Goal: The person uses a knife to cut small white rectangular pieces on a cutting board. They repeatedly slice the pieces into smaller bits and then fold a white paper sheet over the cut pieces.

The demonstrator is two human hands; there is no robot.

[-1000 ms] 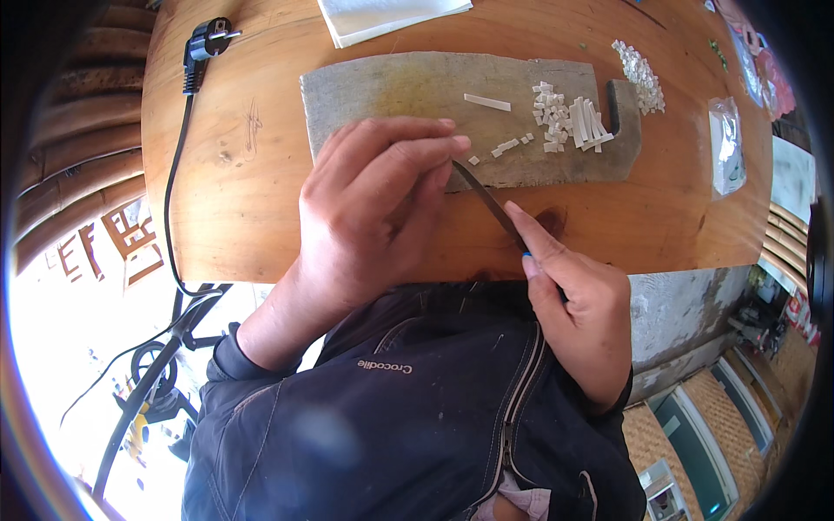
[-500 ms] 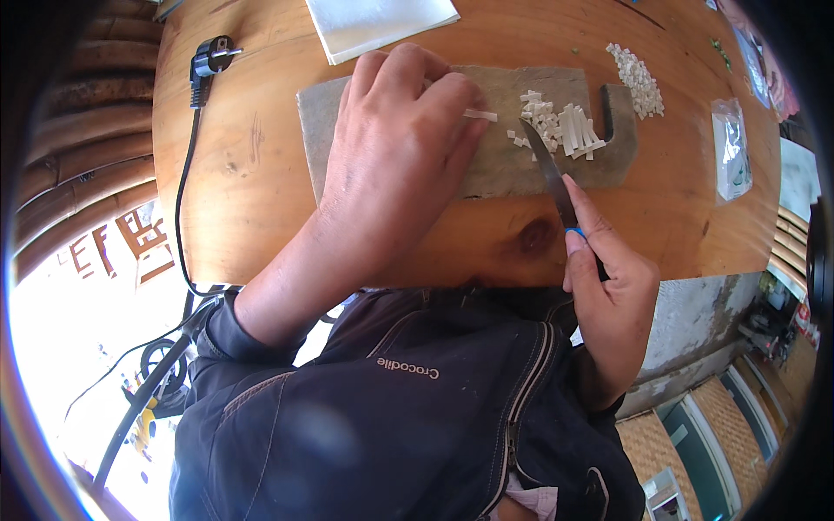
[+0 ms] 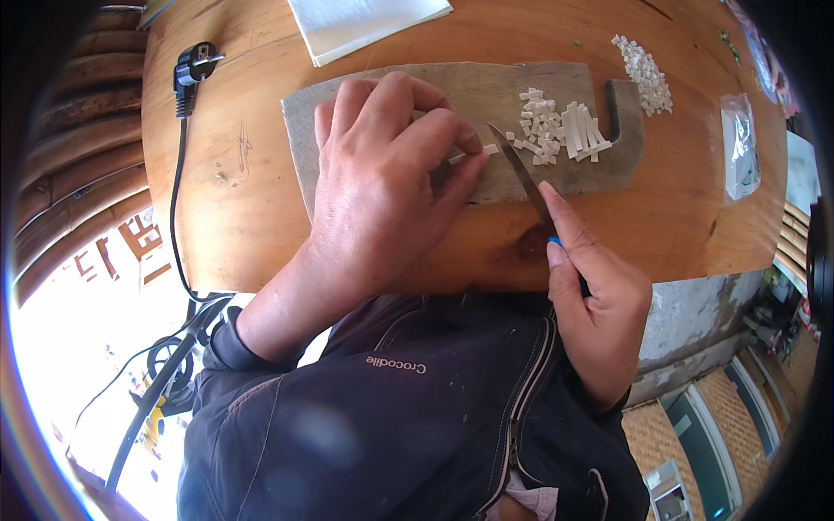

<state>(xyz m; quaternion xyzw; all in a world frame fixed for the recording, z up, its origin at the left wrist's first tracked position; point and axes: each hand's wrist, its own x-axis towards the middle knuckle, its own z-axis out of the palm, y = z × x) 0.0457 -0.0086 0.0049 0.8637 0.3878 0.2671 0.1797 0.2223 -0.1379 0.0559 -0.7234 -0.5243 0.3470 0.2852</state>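
Note:
On a worn grey wooden board [image 3: 556,78], my left hand [image 3: 382,174] has its fingers pinched on a short white strip [image 3: 490,149], partly hidden by them. My right hand [image 3: 599,295] grips a knife [image 3: 526,169] with some blue on its handle, index finger along the blade. The blade's tip is just right of the strip and my left fingertips; whether it touches anything I cannot tell. Further right on the board lie a loose heap of small white cut pieces [image 3: 540,122] and a bundle of longer white strips [image 3: 580,130].
The wooden table [image 3: 217,226] also holds white sheets [image 3: 365,24] at the back, a black plug [image 3: 195,65] with its cord running off the left edge, a pile of tiny white pieces [image 3: 643,74] beyond the board, and a clear plastic packet [image 3: 738,148] at the right.
My left hand reached onto the board, over the lone strip, and has shifted slightly toward me onto it. The knife swung rightward to the pieces, then back left beside my left fingertips.

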